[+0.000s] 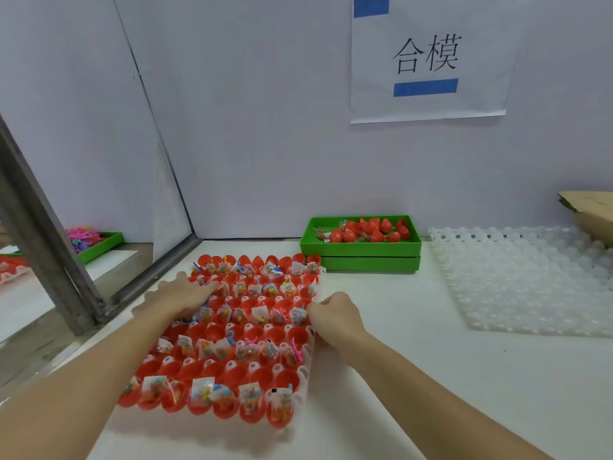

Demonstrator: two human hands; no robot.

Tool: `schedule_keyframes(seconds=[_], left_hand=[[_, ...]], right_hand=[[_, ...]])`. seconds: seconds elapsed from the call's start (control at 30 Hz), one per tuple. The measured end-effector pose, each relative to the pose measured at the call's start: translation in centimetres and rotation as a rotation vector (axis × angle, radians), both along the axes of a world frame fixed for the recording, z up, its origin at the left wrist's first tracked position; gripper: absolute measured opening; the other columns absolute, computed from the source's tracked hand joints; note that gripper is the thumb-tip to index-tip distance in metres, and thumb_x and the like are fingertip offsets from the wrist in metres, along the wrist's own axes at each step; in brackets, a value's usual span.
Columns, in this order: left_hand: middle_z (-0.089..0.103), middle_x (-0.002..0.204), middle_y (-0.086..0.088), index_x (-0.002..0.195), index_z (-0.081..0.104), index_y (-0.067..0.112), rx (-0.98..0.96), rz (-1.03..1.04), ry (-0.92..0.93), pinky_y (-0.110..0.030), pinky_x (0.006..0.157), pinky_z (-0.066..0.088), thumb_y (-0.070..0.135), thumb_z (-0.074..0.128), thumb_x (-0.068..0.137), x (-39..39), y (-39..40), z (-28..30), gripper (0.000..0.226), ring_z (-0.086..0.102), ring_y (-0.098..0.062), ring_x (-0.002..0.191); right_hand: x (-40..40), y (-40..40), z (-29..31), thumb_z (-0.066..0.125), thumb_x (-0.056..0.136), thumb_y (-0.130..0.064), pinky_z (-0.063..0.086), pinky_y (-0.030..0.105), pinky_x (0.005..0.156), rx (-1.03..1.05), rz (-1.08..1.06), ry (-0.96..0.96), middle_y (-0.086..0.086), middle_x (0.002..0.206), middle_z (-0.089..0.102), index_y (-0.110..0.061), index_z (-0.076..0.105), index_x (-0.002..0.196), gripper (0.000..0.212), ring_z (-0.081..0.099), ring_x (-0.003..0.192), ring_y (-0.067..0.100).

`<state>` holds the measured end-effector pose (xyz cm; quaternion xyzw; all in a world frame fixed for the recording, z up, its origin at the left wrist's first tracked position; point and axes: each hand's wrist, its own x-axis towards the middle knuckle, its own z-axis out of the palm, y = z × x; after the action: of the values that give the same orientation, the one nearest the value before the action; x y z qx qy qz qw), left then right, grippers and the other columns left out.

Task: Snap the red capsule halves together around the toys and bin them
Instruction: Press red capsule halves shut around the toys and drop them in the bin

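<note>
- A clear plastic tray (306,366) lies on the white surface (398,376) under both hands, filled with rows of open red capsule halves (212,333); alternate rows hold small bagged toys (204,391).
- The left hand (180,295) lies flat and open, palm down, on the halves in the far left part of the tray, fingers spread and pointing away from the person.
- The right hand (333,315) is at the tray's right edge, fingers curled and pinching there; whether they grip the tray's rim or a toy bag beside it I cannot tell.
- Beyond the right hand, against the back wall, a green bin (361,249) sits on a second green bin and holds a small heap of closed red capsules (371,230).
- Further right of the right hand, well apart from it, an empty clear tray (530,280) lies on the surface, with a cardboard box (593,210) at its far corner.
- Beyond the left hand, past a metal frame (43,220), another green bin (102,245) holds pink pieces.
- A paper sign (428,58) is taped to the wall above.
</note>
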<state>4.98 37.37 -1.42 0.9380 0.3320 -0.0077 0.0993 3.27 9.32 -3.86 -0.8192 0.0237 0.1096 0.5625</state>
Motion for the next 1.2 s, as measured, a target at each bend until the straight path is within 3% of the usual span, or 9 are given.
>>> schedule_keyframes(seconds=[0.33,0.4,0.5,0.57,0.67,0.8,0.93,1.1,1.2], left_hand=[[0.036,0.155,-0.017,0.153,0.018,0.010,-0.124,-0.133,0.046,-0.049,0.112,0.037,0.076,0.042,0.088,-2.7,-5.7,1.7,0.096,0.041,-0.035,0.138],[0.037,0.155,-0.016,0.153,0.019,0.010,-0.168,-0.170,0.049,-0.047,0.111,0.039,0.074,0.041,0.090,-3.3,-7.5,2.1,0.093,0.042,-0.035,0.137],[0.042,0.151,-0.015,0.150,0.023,0.010,-0.244,-0.220,0.046,-0.045,0.105,0.044,0.073,0.041,0.090,-4.0,-10.5,2.4,0.089,0.047,-0.033,0.132],[0.046,0.147,-0.016,0.148,0.024,0.009,-0.278,-0.242,0.029,-0.044,0.102,0.048,0.073,0.043,0.090,-4.1,-12.3,2.3,0.088,0.052,-0.032,0.127],[0.052,0.138,-0.015,0.145,0.027,0.009,-0.299,-0.279,-0.040,-0.037,0.088,0.053,0.068,0.047,0.090,-3.7,-15.1,2.0,0.083,0.059,-0.027,0.112],[0.058,0.094,0.000,0.131,0.035,0.010,-0.331,-0.339,-0.124,-0.026,0.056,0.045,0.060,0.050,0.093,-3.2,-18.0,1.4,0.065,0.058,-0.011,0.075],[0.054,0.087,0.004,0.119,0.036,0.014,-0.307,-0.365,-0.132,-0.024,0.054,0.045,0.055,0.053,0.094,-3.0,-18.2,1.2,0.051,0.058,-0.009,0.074],[0.059,0.089,-0.003,0.091,0.047,0.017,-0.461,-0.210,-0.249,-0.029,0.057,0.055,0.054,0.047,0.097,-2.6,-16.0,1.1,0.037,0.063,-0.017,0.078],[0.067,0.096,-0.012,0.093,0.058,0.012,-0.703,-0.126,-0.479,-0.037,0.075,0.058,0.037,0.047,0.101,-1.6,-14.7,-0.4,0.029,0.066,-0.027,0.086]], right_hand=[[-2.1,-7.3,0.6,0.052,0.087,-0.015,0.054,0.029,0.063,-0.078,0.027,-0.008,0.008,0.069,0.074,-0.009,0.061,0.063,0.027,0.070,0.064,0.020],[-2.4,-9.4,0.9,0.052,0.088,-0.015,0.062,0.036,0.074,-0.107,0.040,0.012,0.010,0.072,0.076,0.001,0.068,0.071,0.029,0.075,0.073,0.025],[-2.6,-13.1,1.5,0.052,0.090,-0.013,0.060,0.048,0.084,-0.126,0.023,0.031,0.018,0.082,0.076,0.012,0.067,0.091,0.029,0.075,0.084,0.034],[-2.7,-15.7,1.7,0.053,0.093,-0.010,0.061,0.041,0.073,-0.125,0.021,0.036,0.010,0.068,0.075,0.009,0.070,0.086,0.026,0.074,0.067,0.024],[-3.0,-19.5,2.0,0.055,0.097,-0.009,0.051,0.028,0.057,-0.099,-0.009,0.062,0.000,0.054,0.068,-0.001,0.072,0.085,0.023,0.065,0.048,0.011],[-2.9,-23.4,2.1,0.055,0.098,-0.008,0.046,0.022,0.048,-0.051,-0.028,0.069,-0.002,0.047,0.060,0.001,0.073,0.085,0.024,0.058,0.041,0.008],[-3.0,-24.4,2.0,0.056,0.099,-0.010,0.050,0.024,0.053,0.018,0.014,0.110,0.008,0.061,0.069,-0.002,0.076,0.073,0.033,0.064,0.051,0.015],[-2.9,-24.5,2.5,0.055,0.099,-0.018,0.059,0.037,0.067,-0.164,-0.085,0.030,0.012,0.074,0.076,0.000,0.074,0.084,0.030,0.074,0.066,0.025],[-2.6,-24.3,2.7,0.057,0.093,-0.017,0.052,0.034,0.063,-0.587,-0.221,-0.331,0.008,0.068,0.073,0.000,0.072,0.077,0.028,0.069,0.070,0.028]])
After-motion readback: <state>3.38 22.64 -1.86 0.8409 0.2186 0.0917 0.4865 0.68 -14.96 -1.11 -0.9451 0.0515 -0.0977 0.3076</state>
